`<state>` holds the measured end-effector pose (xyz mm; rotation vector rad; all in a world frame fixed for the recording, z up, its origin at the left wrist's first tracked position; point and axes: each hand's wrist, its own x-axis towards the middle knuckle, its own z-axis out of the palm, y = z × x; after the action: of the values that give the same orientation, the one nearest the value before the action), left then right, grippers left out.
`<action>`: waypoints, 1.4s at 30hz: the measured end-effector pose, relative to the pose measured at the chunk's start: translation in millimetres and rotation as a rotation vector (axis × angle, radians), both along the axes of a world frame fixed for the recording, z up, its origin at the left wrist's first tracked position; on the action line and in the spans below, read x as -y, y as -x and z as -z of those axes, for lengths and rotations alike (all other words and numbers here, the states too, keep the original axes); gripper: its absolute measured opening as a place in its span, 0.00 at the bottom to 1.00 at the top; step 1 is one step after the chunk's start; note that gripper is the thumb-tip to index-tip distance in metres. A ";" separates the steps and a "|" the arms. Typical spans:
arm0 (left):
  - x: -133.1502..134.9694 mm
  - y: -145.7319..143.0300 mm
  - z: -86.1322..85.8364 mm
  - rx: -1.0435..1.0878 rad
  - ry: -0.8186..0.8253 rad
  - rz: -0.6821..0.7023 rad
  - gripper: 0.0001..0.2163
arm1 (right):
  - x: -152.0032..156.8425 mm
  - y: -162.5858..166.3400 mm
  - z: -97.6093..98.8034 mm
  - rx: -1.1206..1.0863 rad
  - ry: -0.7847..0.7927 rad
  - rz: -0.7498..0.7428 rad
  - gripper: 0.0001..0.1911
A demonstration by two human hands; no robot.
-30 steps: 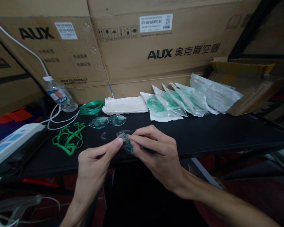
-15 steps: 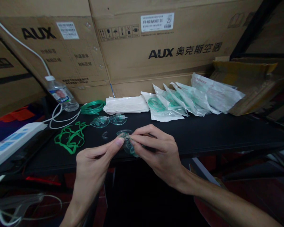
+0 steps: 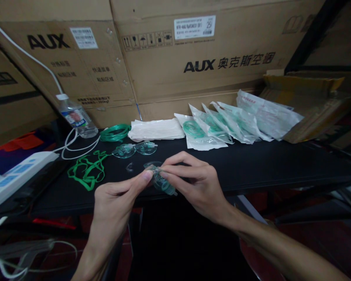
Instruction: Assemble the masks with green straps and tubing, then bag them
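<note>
A clear, green-tinted mask is held at the centre of the frame, above the front part of the black desk. It is gripped from the left side by the left hand, with thumb and fingers narrowed on it, and from the right side by the right hand, whose fingers are likewise pinched together on its middle part. What exactly is caught between the fingertips is partly hidden. Just left of the mask, a small clear piece is seen lying on the desk. Behind it, two similar masks, a left one and a right one, are laid side by side. Left of centre, green straps are spread in a loose tangle, and coiled green tubing is placed farther back, beside a white folded stack. To the right of centre, packets are leaned in an overlapping row. At left, a bottle is stood before a cardboard box.
</note>
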<state>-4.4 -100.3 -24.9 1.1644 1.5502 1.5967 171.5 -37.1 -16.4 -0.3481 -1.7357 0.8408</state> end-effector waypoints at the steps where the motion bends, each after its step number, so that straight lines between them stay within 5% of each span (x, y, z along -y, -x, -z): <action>1: -0.6 -0.3 -0.5 0.012 0.002 0.006 0.13 | -1.1 0.3 0.1 -0.003 0.021 -0.016 0.12; 20: -17.0 7.2 -0.6 0.077 0.012 0.215 0.17 | -25.3 -2.4 11.7 -0.026 0.737 -0.504 0.06; 26: -14.3 6.0 -5.4 -0.194 -0.126 0.272 0.13 | -25.6 -7.5 4.8 0.028 0.594 -0.432 0.06; 35: 12.0 -2.8 -6.5 -0.590 -0.477 0.091 0.15 | -7.9 -15.0 -18.0 0.049 0.275 -0.335 0.04; 42: 12.7 5.0 -11.6 -0.738 -0.610 0.200 0.16 | 4.7 -18.6 -27.0 0.083 0.031 -0.213 0.03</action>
<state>-9.4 -113.0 -13.3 2.3670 1.2874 1.6375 190.1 -41.9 10.6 -0.2238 -1.8615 1.0194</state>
